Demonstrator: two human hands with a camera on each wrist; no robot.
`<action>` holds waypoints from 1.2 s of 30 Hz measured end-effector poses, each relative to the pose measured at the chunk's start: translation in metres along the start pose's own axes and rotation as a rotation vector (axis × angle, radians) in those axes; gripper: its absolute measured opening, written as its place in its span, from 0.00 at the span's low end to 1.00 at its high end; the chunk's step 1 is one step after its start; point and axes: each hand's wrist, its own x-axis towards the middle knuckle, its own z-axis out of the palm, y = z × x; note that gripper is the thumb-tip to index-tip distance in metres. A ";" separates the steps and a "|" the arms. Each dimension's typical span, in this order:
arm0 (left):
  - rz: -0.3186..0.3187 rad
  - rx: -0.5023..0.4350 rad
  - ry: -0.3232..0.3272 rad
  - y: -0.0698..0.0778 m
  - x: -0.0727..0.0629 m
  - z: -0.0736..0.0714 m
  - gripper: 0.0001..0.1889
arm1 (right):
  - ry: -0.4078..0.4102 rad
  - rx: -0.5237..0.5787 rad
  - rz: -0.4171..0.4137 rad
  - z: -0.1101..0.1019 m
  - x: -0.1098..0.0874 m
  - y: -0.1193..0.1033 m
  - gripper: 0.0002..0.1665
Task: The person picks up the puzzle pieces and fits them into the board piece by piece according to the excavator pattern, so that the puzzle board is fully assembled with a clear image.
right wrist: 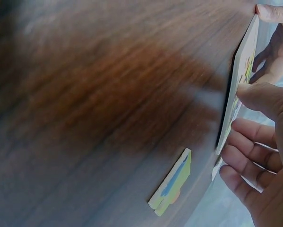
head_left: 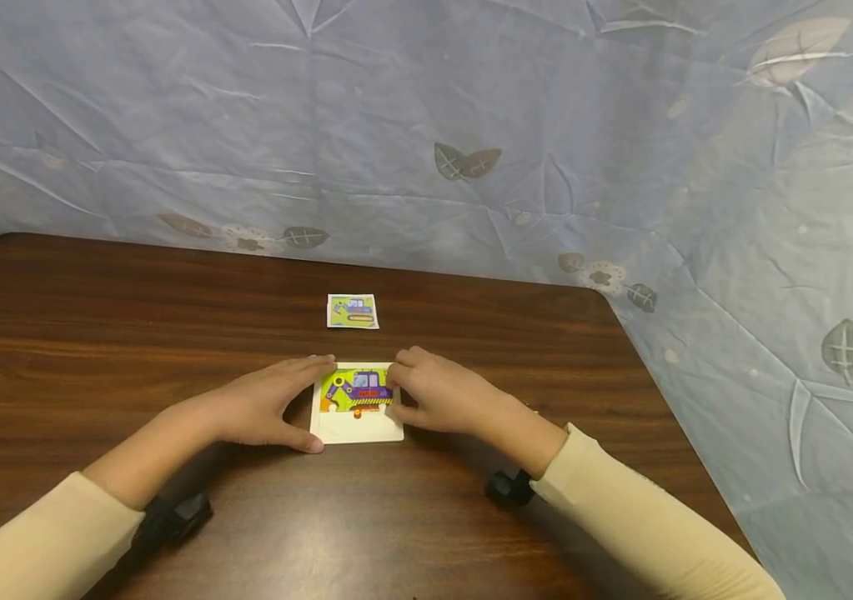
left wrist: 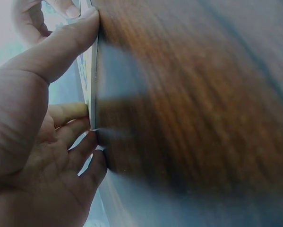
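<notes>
1. Two hands: the left hand point(head_left: 264, 404) spreads thumb and fingers along the left edge of the tray point(head_left: 357, 430); the right hand point(head_left: 441, 393) bends over its right edge, whether pinching anything I cannot tell.
2. One tray lies on the table point(head_left: 321, 517) between them, its right side partly covered.
3. One card point(head_left: 353, 312) lies beyond it.
4. One loose piece point(right wrist: 172, 183), nearly hidden by the right wrist from the head view.

The left hand point(head_left: 264, 407) pointed toward two o'clock, thumb and fingers spread wide apart; the right hand point(head_left: 447, 393) pointed toward ten o'clock, fingers bent.
</notes>
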 end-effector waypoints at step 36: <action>0.003 -0.003 -0.001 0.000 0.000 0.000 0.58 | -0.040 0.209 -0.010 -0.001 -0.015 0.004 0.26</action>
